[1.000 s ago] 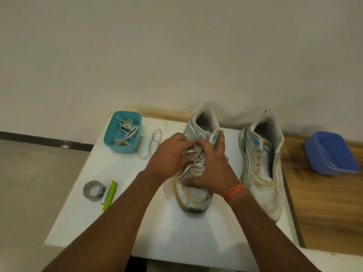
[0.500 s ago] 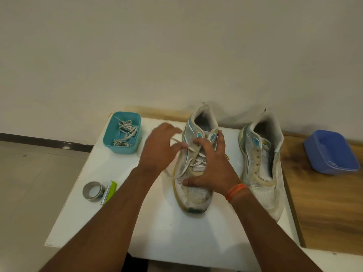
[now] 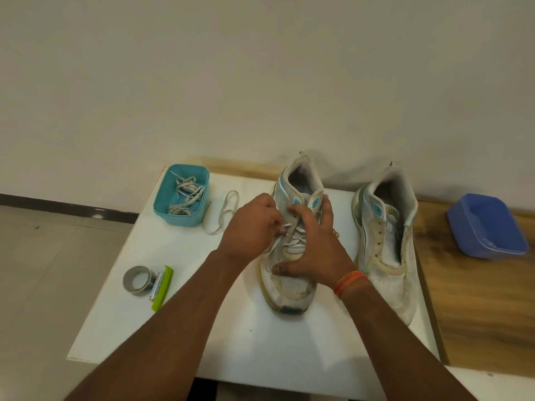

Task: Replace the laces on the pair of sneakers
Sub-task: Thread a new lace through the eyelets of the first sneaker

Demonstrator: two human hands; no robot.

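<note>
Over laced sneaker (image 3: pixel 285 273) | left hand (image 3: pixel 252 227) grip pinches lace (image 3: pixel 279 240) | right hand (image 3: pixel 315 244) splayed, pressing

Setting: plain indoor room, likely domestic, arranged as a makeshift work corner. Bare off-white wall (image 3: pixel 260 68) at 12 o'clock; beige tiled floor (image 3: pixel 43 270) with dark skirting (image 3: pixel 66 205) at 9 o'clock; white worktop (image 3: pixel 231 342) at centre; wood-grain surface (image 3: pixel 477 299) at 3 o'clock.

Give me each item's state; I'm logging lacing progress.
Left white mesh sneaker: partly laced, held.
Right white mesh sneaker: unlaced.
Teal plastic tub: holds laces.
Blue plastic tub: open.
Left hand: pinches lace.
Right hand: steadies left sneaker.
</note>
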